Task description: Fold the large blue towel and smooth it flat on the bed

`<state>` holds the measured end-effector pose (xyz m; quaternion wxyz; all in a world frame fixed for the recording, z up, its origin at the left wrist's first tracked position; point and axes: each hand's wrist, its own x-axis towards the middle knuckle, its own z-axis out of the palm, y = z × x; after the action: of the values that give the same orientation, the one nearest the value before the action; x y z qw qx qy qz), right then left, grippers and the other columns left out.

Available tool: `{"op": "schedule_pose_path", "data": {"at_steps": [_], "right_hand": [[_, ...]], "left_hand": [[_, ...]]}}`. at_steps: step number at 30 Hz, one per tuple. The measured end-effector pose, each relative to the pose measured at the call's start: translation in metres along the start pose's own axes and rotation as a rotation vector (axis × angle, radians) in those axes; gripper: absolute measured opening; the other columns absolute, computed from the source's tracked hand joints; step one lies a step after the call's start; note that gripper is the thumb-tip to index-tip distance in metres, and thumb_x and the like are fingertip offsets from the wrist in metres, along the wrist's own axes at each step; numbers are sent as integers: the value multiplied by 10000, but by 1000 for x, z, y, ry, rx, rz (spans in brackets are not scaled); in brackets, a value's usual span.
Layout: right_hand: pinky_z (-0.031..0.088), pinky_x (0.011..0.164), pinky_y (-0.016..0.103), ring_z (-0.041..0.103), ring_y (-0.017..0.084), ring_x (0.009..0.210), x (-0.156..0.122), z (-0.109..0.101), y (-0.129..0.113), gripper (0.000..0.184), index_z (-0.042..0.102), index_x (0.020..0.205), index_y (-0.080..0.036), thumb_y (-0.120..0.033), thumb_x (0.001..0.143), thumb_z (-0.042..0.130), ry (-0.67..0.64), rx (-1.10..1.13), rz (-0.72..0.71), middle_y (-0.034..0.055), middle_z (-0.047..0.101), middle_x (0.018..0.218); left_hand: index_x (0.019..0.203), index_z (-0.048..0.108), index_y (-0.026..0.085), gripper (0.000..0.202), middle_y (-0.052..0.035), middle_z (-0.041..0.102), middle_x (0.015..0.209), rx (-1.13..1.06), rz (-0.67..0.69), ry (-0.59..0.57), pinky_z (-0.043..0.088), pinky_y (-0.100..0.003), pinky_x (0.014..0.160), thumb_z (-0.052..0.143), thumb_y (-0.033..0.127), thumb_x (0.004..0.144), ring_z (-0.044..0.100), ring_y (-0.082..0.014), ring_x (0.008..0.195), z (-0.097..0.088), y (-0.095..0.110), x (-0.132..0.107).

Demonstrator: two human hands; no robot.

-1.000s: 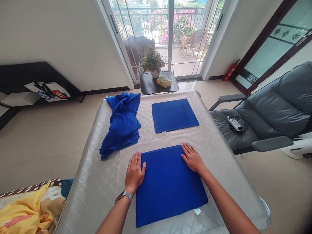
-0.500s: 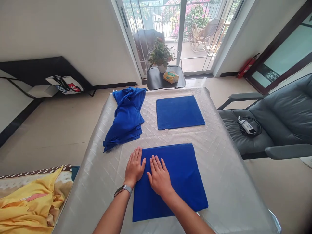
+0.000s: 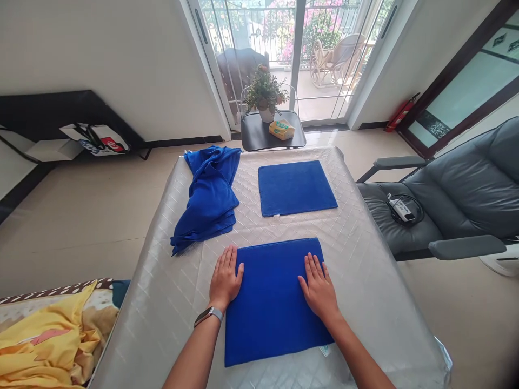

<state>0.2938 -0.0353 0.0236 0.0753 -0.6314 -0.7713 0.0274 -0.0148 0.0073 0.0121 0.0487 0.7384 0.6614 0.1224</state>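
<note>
A blue cloth lies flat and nearly square on the covered table, with a small pale tag showing under its near right edge. My left hand rests flat on its left edge, fingers stretched forward. On the right part of the same cloth lies my right hand, palm down with fingers extended. Beyond it, a second blue cloth is spread flat, a white tag at its near edge. To the left of that one, several blue cloths seem to lie in a rumpled heap.
The table has a silvery quilted cover. Behind it stands a black folding chair bearing a potted plant and a yellow tissue pack. A grey armchair is at the right; yellow fabric lies at the left.
My right hand has slid across the cloth from its left part to its right edge. The cloth looks smoother on the right. My left hand stays at the left edge.
</note>
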Motion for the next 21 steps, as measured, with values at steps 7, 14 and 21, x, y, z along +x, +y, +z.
{"op": "schedule_pose_path", "data": {"at_steps": [7,14,21], "right_hand": [[226,1185,463,183,233,1479,-15,-11,30,625,-11,1553,-173,-364,1027,267,21,-29,110,76,210,1599],[239,1186,435,238,242,1464,-77,-18,-29,662,70,1564,-174,-393,1004,345,3,-18,29,65,257,1589],[211,1191,425,268,231,1454,-112,-9,-8,695,95,1562,-159,-438,993,379,2,-71,34,84,292,1577]], "left_hand": [[1549,173,157,617,-112,305,1584,-30,-7,5,238,-480,1197,332,370,992,235,-246,1471,0,0,-1],[1553,158,170,621,-103,295,1589,-51,-16,-1,240,-489,1195,320,382,992,242,-250,1469,-1,1,0],[1554,134,145,634,-128,285,1590,-34,-15,-3,239,-482,1197,310,385,994,228,-245,1474,1,-1,-1]]}}
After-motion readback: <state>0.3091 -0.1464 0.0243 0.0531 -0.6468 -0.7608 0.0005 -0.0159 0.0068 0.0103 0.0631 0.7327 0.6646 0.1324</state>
